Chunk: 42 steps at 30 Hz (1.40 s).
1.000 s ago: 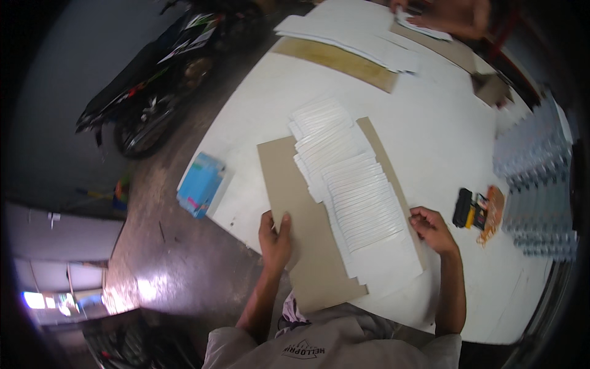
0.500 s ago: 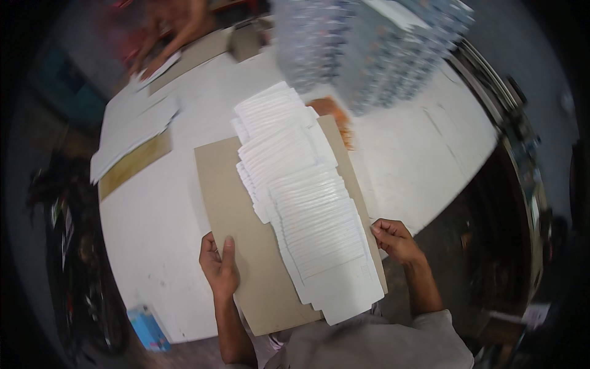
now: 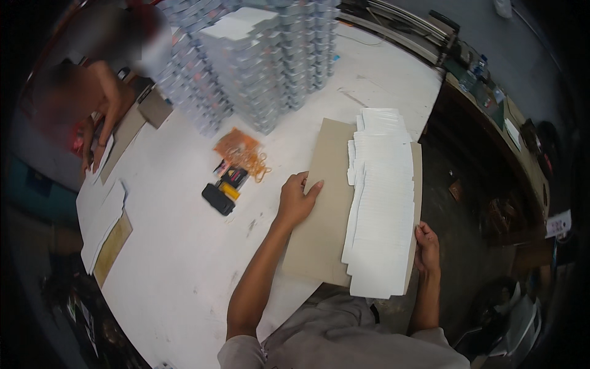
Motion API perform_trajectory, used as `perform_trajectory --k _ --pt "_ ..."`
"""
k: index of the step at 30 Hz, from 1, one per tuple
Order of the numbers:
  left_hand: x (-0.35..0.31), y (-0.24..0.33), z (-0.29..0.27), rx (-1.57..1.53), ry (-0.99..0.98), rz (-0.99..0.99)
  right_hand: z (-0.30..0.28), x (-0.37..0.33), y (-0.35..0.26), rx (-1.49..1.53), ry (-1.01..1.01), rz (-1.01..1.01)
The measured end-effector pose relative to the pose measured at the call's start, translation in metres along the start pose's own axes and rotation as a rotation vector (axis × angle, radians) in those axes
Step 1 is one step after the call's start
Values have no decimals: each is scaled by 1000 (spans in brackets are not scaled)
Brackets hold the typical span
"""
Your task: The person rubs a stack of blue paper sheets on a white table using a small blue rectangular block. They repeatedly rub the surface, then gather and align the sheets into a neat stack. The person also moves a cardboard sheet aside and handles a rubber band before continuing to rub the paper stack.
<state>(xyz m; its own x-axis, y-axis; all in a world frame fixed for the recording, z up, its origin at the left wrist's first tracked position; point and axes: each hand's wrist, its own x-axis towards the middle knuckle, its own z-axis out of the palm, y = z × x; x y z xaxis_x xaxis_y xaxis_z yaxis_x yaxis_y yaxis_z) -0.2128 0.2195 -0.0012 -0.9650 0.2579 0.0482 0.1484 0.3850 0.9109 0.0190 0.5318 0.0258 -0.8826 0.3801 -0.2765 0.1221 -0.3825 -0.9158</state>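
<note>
A stiff brown cardboard sheet (image 3: 326, 203) is held between my two hands, over the table's right front edge. On it lies a long row of overlapping white die-cut card pieces (image 3: 381, 209), fanned lengthwise toward me. My left hand (image 3: 297, 202) grips the board's left edge, thumb on top and fingers underneath. My right hand (image 3: 426, 247) is closed on the right edge, low down beside the white pieces. Left of the board, an orange packet with rubber bands (image 3: 244, 150) lies near a black-and-yellow object (image 3: 222, 195).
Tall stacks of grey-white folded pieces (image 3: 246, 74) stand at the table's far side. At the far left another person's hands (image 3: 95, 157) work on white sheets. More white sheets (image 3: 104, 224) lie on a board at the table's left edge. A cluttered bench (image 3: 498, 117) runs along the right.
My view has turned to the right, and the board with its white pieces has swung right, past the table's edge. Both hands keep hold of it. The orange packet and black object are now uncovered.
</note>
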Motion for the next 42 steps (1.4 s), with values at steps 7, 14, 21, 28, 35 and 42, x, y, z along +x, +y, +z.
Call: perform_trajectory --k 7,14,21,28,35,42 --pt "52 3 39 -276 -191 -288 -36 37 2 73 6 -47" --pt "55 -8 42 -384 -221 -259 -45 61 27 124 -52 -32" --pt "110 -20 30 -35 -211 -202 -19 89 47 132 72 26" --pt "162 -28 0 -27 -220 -69 23 97 21 -254 137 137" --pt "190 26 -27 109 -255 -92 -14 68 34 -187 258 144" --pt "238 28 -66 583 -146 148 -28 44 54 -190 290 230"
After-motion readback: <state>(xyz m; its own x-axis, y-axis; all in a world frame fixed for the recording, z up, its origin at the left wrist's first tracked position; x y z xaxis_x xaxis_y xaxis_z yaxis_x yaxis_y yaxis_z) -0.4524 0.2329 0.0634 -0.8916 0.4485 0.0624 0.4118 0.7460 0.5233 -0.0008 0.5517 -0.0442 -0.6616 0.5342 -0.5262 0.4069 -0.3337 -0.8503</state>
